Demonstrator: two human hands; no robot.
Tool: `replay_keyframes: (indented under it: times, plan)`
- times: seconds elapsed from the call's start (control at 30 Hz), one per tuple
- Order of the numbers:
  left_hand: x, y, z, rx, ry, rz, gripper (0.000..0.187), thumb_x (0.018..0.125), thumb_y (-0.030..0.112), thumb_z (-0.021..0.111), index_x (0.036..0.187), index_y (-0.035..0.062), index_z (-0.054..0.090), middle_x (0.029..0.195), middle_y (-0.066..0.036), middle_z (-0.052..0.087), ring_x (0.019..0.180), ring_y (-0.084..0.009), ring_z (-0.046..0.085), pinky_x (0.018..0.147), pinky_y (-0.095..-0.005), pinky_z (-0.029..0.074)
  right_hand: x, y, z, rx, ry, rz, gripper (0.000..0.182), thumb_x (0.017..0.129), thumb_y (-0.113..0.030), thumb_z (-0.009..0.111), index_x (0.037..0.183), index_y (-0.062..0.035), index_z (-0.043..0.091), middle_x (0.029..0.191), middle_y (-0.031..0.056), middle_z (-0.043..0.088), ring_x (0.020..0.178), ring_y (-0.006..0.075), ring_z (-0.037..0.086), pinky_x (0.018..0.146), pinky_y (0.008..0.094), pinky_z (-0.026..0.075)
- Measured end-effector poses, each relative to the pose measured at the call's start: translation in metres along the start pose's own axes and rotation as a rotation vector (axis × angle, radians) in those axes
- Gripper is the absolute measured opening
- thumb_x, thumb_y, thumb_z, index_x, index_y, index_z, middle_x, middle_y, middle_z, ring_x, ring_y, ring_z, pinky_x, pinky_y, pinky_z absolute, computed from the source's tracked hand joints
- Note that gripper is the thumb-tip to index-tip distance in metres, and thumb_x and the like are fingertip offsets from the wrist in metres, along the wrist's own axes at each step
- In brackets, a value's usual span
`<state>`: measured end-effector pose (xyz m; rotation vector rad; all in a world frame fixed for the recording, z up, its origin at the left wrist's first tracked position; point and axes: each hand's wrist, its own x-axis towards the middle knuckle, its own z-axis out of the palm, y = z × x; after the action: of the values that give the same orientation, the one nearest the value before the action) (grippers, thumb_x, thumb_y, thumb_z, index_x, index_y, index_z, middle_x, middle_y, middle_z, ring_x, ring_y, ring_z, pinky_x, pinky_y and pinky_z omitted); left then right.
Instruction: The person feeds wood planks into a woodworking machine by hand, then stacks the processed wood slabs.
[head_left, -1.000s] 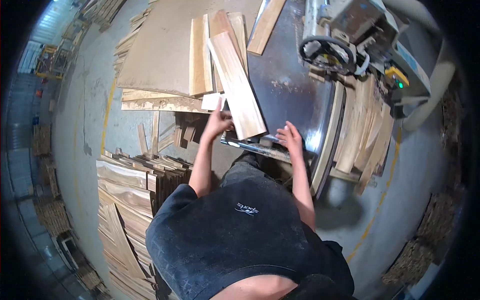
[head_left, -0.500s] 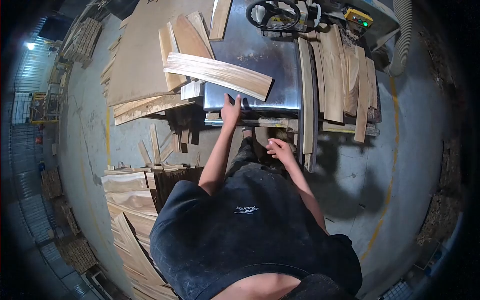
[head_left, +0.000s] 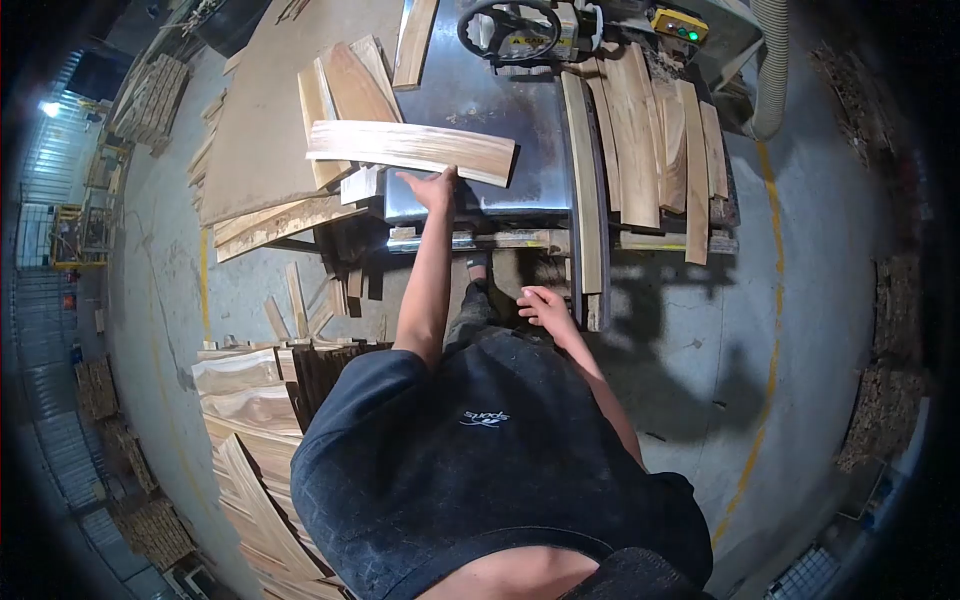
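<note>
A pale, slightly curved wooden board (head_left: pixel 410 148) lies crosswise on the metal machine table (head_left: pixel 530 190), its left part over other boards. My left hand (head_left: pixel 435 190) is at the board's near edge, thumb and fingers spread; the fingertips appear to touch that edge. Low in front of my body, my right hand (head_left: pixel 545 308) hangs with loosely bent fingers apart and nothing in them. Under and behind the crosswise board rest several planks, among them a browner one (head_left: pixel 360 85).
A handwheel (head_left: pixel 508 30) and a yellow control box (head_left: pixel 680 26) stand at the back. Several planks (head_left: pixel 632 150) lie right of a long strip (head_left: pixel 583 190). Stacked boards (head_left: pixel 240 375) stand at my left. A hose (head_left: pixel 772 70) hangs at the right.
My left hand has moved forward from the table's front edge to the board. The board has turned to lie more level across the table. The whole view has shifted slightly.
</note>
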<state>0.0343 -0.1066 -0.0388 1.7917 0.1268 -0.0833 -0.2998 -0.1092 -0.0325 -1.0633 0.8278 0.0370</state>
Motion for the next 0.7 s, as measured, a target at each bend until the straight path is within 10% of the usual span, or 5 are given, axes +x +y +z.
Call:
replay_keyframes:
  times: [0.1, 0.17, 0.37, 0.5, 0.7]
  plan:
    - [0.004, 0.002, -0.004, -0.272, -0.197, 0.08, 0.118, 0.068, -0.005, 0.077, 0.15, -0.0018, -0.007, 0.09, -0.016, 0.067, 0.07, -0.0188, 0.064, 0.064, -0.0277, 0.053, -0.001, 0.001, -0.005, 0.005, 0.038, 0.006, 0.031, 0.098, -0.028, 0.054, 0.121, -0.0066, 0.059, 0.1, 0.0028, 0.068, 0.082, 0.0089, 0.064, 0.067, 0.0221, 0.048]
    - [0.004, -0.009, -0.01, -0.164, -0.343, 0.225, 0.12, 0.069, -0.005, 0.075, 0.148, -0.0012, -0.015, 0.125, -0.027, 0.052, 0.096, -0.023, 0.063, 0.079, -0.0309, 0.053, -0.001, 0.007, -0.006, 0.017, 0.068, 0.041, 0.031, 0.098, -0.027, 0.054, 0.121, -0.0063, 0.06, 0.102, 0.0029, 0.067, 0.082, 0.009, 0.064, 0.066, 0.0226, 0.048]
    - [-0.065, -0.042, -0.07, 0.361, -0.551, 0.384, 0.13, 0.074, 0.003, 0.077, 0.139, 0.0041, -0.036, 0.148, -0.031, 0.027, 0.132, -0.0332, 0.039, 0.107, -0.0397, 0.04, -0.004, 0.009, -0.002, 0.209, 0.065, 0.128, 0.045, 0.097, -0.036, 0.055, 0.131, -0.0071, 0.049, 0.1, 0.0044, 0.066, 0.081, 0.0118, 0.065, 0.062, 0.023, 0.049]
    - [-0.093, -0.039, -0.092, 0.231, -0.941, 0.116, 0.128, 0.078, 0.007, 0.077, 0.141, 0.0082, -0.035, 0.122, -0.027, 0.057, 0.096, -0.0253, 0.065, 0.071, -0.0312, 0.057, -0.015, -0.003, 0.007, 0.173, 0.2, 0.167, 0.048, 0.097, -0.045, 0.052, 0.129, -0.0105, 0.043, 0.107, 0.0093, 0.064, 0.085, 0.0178, 0.067, 0.064, 0.0254, 0.051]
    - [-0.081, -0.006, -0.042, 0.516, -1.011, 0.288, 0.11, 0.077, 0.035, 0.079, 0.15, -0.0035, 0.006, 0.096, -0.027, 0.067, 0.083, -0.0348, 0.069, 0.074, -0.0398, 0.054, 0.004, 0.023, -0.002, 0.295, 0.038, 0.286, 0.049, 0.101, -0.043, 0.046, 0.127, -0.0022, 0.049, 0.114, 0.0111, 0.065, 0.092, 0.0202, 0.068, 0.067, 0.0272, 0.053]
